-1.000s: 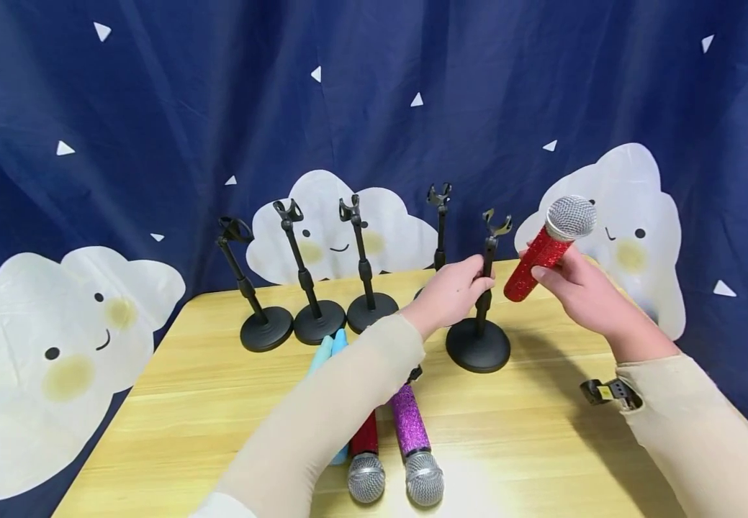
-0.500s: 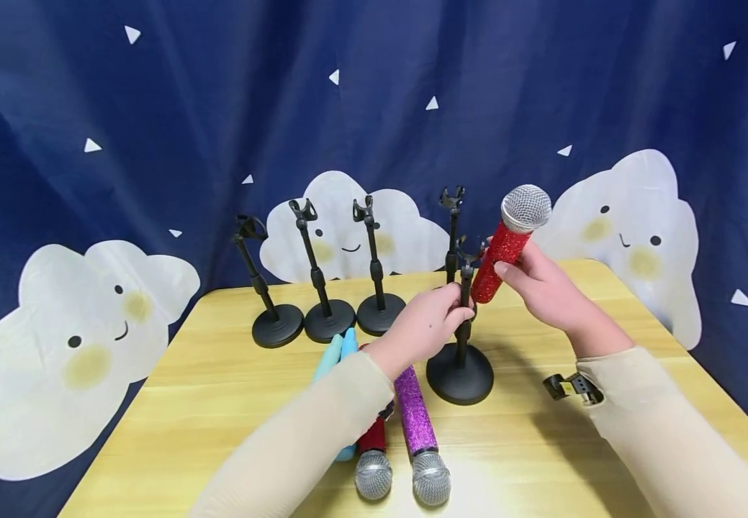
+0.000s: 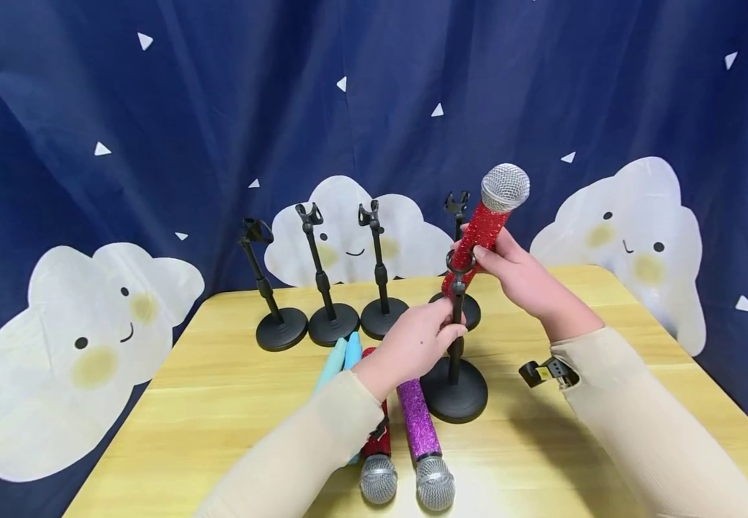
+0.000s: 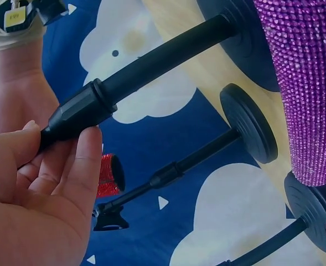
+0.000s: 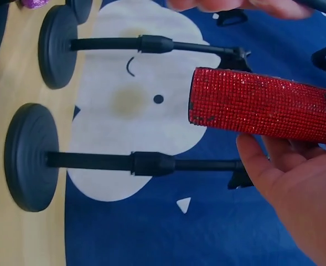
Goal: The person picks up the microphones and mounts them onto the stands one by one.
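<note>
Okay, across the table (image 3: 173, 432) under both grips, nothing looks seated yet: four rear stands (image 3: 333, 325) beyond the left grip carry no mic, and the near stand (image 3: 454, 396) has its pole pinched by the left hand (image 3: 412, 338). Up and right of that pinch, the right hand (image 3: 512, 277) holds the red mic (image 3: 482, 229); purple mic (image 3: 420, 424) and second red mic (image 3: 379, 467) lie below. Against half a second ago, red mic and clip (image 3: 460, 269) have closed up; touching or not, hard to tell.
</note>
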Tool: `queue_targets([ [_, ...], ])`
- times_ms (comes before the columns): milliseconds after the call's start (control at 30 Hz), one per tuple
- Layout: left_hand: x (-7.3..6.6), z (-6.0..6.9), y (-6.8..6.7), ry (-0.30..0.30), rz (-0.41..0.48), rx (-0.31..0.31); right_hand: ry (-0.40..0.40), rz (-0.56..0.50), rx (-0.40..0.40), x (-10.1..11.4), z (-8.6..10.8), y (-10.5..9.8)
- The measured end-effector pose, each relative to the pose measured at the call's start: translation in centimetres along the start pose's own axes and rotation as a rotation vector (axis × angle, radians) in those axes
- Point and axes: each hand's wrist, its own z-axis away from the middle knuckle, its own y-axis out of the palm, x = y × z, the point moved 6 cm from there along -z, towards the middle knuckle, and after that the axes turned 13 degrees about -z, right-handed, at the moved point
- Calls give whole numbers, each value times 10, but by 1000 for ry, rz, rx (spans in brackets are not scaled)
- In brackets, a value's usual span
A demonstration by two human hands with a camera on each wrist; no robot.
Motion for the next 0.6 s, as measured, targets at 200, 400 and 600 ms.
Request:
queue_targets([
  [200,-2,3,-4,7,-45,-6,30,-52,17,3,-8,8],
  [400,-3,6,-7,7,-93,-19,46,-71,48,5,-15,17],
  [600,-3,6,-5,20,-103,-11,-62,55,101,9,-17,26],
])
